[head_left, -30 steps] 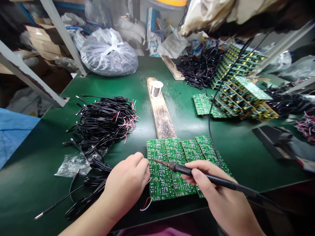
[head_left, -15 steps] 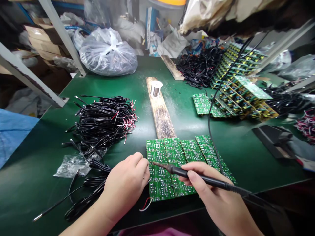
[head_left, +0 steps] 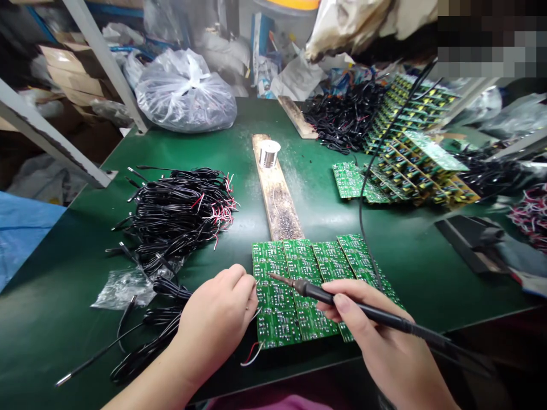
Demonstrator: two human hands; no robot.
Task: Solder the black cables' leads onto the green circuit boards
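Pinching a soldering iron (head_left: 329,295), the right hand (head_left: 378,333) faces the curled left hand (head_left: 216,324) touching circuit boards (head_left: 299,262).

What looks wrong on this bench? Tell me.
The wooden plank stands out: its end nearest the circuit boards is charred black and speckled, and pale dust lies scattered beside it on the green bench.

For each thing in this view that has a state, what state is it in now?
Left hand, fingers pinched together at the board edge
Right hand, gripping the soldering iron
Soldering iron, tilted, tip over the boards
Green circuit boards, lying flat in rows
Solder spool, upright on the plank
Wooden plank, scorched, dark-stained
Black cables, loose heap, stripped red and white ends
Plastic bag, full, tied shut
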